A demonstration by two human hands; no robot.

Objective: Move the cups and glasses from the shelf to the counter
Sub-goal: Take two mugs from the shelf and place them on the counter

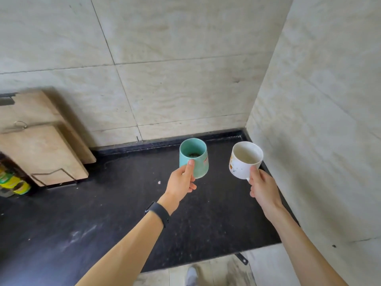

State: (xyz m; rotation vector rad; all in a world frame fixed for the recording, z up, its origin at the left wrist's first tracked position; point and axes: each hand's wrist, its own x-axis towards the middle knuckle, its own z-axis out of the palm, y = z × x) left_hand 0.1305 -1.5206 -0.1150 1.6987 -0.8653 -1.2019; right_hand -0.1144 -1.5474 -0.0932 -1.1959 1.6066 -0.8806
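My left hand (182, 179) grips a teal green cup (199, 159) by its near side, thumb up along the wall. The cup hangs above the black counter (103, 213), mouth tilted toward me, with something dark at its bottom. My right hand (261, 187) holds a white mug (242, 162) with small orange marks on its side, gripped at the handle side. This mug is also tilted toward me and sits above the counter's far right corner. No shelf is in view.
Two wooden cutting boards (41, 145) lean in a metal rack against the tiled back wall on the left. A container with yellow and green packets (14, 182) stands at the far left. A tiled side wall (319, 141) bounds the counter on the right. The floor and a shoe (191, 275) show below.
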